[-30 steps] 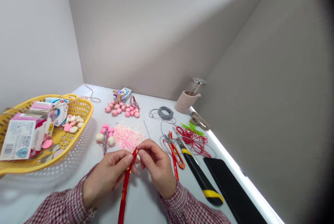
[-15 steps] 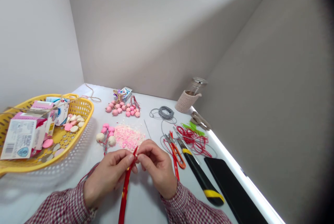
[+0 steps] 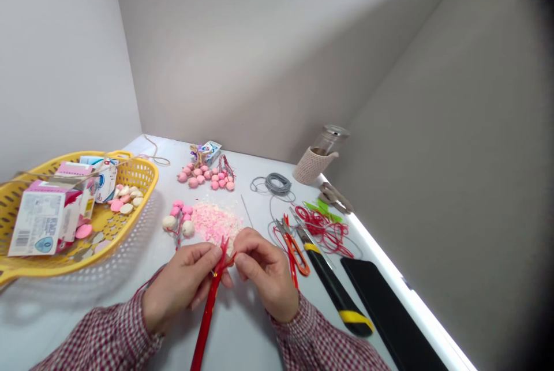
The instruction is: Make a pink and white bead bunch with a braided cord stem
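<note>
My left hand (image 3: 184, 278) is closed, thumb against fingers, around a long red ribbon (image 3: 206, 319) with gold marks. The ribbon hangs toward the front edge of the view, and its split upper end sticks up past my thumb. To its right, my right hand (image 3: 266, 270) pinches a thin red piece at the ribbon's upper end, drawn out sideways. Just beyond my fingers lies a heap of pink and white shavings (image 3: 214, 221). A bunch of pink and white balls on strings (image 3: 178, 218) rests beside that heap, on its left.
At left stands a yellow basket (image 3: 149, 186) with boxes and soap-like pieces. On the right lie orange-handled scissors (image 3: 298, 255), a black-and-yellow handled tool (image 3: 333, 290), red cord (image 3: 322, 229), grey cord (image 3: 277, 184) and a black slab (image 3: 381, 302). A covered jar (image 3: 315, 163) stands behind.
The ribbon's tip now shows split, and a red piece is pulled out toward my right hand. My right fingers have moved slightly right, away from the left ones. The view has shifted a little.
</note>
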Available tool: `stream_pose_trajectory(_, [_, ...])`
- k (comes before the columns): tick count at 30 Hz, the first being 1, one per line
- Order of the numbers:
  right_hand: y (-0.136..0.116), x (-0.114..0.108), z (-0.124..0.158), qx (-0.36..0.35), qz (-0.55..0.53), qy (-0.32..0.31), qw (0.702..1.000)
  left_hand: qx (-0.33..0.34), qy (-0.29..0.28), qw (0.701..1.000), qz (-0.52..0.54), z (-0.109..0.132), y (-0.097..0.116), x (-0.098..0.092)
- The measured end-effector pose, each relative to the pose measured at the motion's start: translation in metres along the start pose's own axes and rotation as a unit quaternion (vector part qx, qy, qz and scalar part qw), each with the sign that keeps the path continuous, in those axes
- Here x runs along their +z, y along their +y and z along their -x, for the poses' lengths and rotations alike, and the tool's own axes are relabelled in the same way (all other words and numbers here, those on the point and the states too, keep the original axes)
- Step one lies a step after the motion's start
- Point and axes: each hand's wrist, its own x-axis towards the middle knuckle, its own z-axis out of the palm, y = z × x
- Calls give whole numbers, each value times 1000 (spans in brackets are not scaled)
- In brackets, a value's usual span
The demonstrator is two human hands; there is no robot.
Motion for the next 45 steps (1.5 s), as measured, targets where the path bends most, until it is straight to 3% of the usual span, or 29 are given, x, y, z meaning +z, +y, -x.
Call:
stream_pose_trajectory(10, [-5, -6, -3, -52, -13, -66, 996, 15, 16, 1000, -5, 1, 0, 0])
stream_pose_trajectory(17, [-7, -3, -3, -47, 68, -77, 994, 16, 13, 999, -33, 0, -1, -1])
stream_pose_trajectory(25, [-4, 0, 1, 16, 70, 21, 997, 81, 83, 980, -163, 1, -2, 1])
stream_pose_trajectory(32, [-9, 0, -2, -68, 128, 5, 989, 101, 109, 965, -216, 2, -3, 2])
stream_pose_trajectory(37, [-11, -1, -2, -91, 94, -35, 991, 98, 119, 966, -207, 2, 0, 3])
stream_pose_trajectory(40, [-8, 1, 0, -40, 66, -46, 996, 97, 120, 964, -215, 2, 0, 3])
stream_pose_trajectory(45, [-2, 6, 5, 72, 18, -4, 997, 116, 117, 959, -233, 3, -1, 3])
